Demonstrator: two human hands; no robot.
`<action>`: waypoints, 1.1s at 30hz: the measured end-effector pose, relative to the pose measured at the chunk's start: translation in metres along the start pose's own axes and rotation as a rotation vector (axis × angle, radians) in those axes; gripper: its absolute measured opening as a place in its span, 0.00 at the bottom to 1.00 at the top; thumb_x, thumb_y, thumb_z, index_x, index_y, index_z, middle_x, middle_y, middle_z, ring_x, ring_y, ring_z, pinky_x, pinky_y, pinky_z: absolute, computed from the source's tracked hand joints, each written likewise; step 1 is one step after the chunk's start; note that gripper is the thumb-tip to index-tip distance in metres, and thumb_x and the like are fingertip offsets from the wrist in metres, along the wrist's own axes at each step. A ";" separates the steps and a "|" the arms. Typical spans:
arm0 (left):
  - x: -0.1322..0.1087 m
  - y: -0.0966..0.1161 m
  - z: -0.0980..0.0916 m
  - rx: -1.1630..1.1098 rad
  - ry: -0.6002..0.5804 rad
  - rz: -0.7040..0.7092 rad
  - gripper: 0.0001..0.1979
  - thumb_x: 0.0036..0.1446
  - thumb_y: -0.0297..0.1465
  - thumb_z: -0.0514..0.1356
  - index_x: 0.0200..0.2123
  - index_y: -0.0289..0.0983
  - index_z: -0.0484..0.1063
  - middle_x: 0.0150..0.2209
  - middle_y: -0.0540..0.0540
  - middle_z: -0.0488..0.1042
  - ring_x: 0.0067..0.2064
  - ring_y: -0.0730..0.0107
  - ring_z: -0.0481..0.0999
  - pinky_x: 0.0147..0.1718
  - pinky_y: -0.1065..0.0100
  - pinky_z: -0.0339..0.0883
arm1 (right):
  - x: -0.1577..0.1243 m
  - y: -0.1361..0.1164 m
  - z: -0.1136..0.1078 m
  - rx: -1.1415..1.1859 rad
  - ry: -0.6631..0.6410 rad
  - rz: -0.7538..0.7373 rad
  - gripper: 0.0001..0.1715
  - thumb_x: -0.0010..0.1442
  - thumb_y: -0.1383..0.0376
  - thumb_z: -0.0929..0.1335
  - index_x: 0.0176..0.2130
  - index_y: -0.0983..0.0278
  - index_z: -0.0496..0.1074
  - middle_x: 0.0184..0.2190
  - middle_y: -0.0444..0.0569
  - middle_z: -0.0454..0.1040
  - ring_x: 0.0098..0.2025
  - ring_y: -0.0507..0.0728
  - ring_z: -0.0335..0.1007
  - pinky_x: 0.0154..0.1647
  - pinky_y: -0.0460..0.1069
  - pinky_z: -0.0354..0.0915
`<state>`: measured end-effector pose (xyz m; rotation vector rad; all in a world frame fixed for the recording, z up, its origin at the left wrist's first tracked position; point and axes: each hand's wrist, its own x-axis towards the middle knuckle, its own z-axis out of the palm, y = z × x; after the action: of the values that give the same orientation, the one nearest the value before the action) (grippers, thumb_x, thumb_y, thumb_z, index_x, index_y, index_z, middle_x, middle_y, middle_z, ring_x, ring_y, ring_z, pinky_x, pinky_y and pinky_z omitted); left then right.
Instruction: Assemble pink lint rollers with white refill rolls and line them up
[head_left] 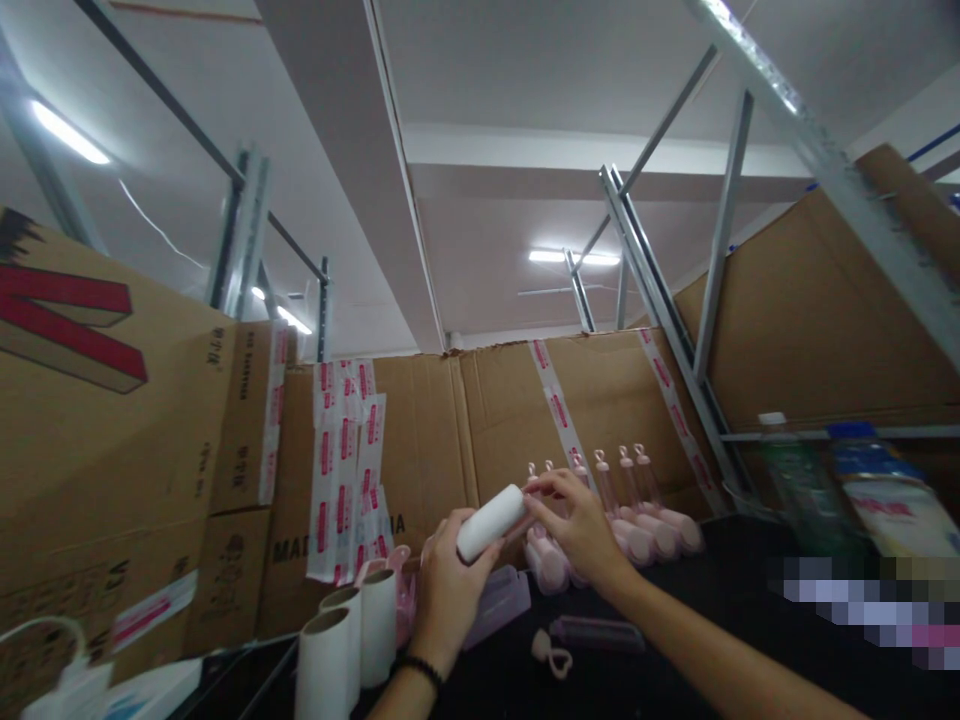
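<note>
White roll (491, 523) in left hand (450, 580); right hand (576, 522) at its end.

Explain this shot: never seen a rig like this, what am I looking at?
No machine: these are one person's bare hands, in a single view from a camera worn on the head. The left hand grips a white roll. The right hand has its fingers by the roll's upper end; whether they pinch anything is unclear. On the dark surface, three hollow white rolls stand at left, pink pieces with ring-shaped tops line up further back, and a clear tube lies nearer. Cardboard stands behind.
</note>
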<state>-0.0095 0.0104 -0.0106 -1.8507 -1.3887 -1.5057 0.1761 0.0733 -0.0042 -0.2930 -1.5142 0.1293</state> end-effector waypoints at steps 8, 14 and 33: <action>0.000 0.007 -0.002 0.099 -0.009 0.023 0.12 0.54 0.33 0.62 0.42 0.41 0.70 0.39 0.48 0.75 0.41 0.61 0.75 0.40 0.66 0.65 | -0.001 0.000 0.000 -0.005 -0.029 0.014 0.02 0.56 0.68 0.70 0.34 0.62 0.72 0.32 0.45 0.71 0.34 0.55 0.66 0.37 0.49 0.62; -0.001 0.010 -0.004 0.137 -0.017 0.023 0.13 0.53 0.31 0.63 0.43 0.41 0.70 0.39 0.48 0.74 0.41 0.62 0.74 0.40 0.67 0.63 | -0.001 0.000 0.000 -0.017 -0.039 0.017 0.02 0.58 0.67 0.68 0.33 0.63 0.70 0.30 0.44 0.70 0.32 0.54 0.65 0.35 0.49 0.60; -0.003 0.014 -0.007 0.234 -0.032 0.034 0.13 0.54 0.31 0.64 0.44 0.42 0.70 0.40 0.48 0.73 0.44 0.60 0.75 0.40 0.65 0.63 | -0.001 0.000 -0.001 -0.174 -0.087 0.078 0.03 0.56 0.68 0.67 0.30 0.63 0.70 0.25 0.43 0.70 0.27 0.53 0.65 0.29 0.47 0.58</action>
<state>-0.0011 -0.0024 -0.0065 -1.7513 -1.4707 -1.2432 0.1767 0.0731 -0.0053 -0.4916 -1.6037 0.0727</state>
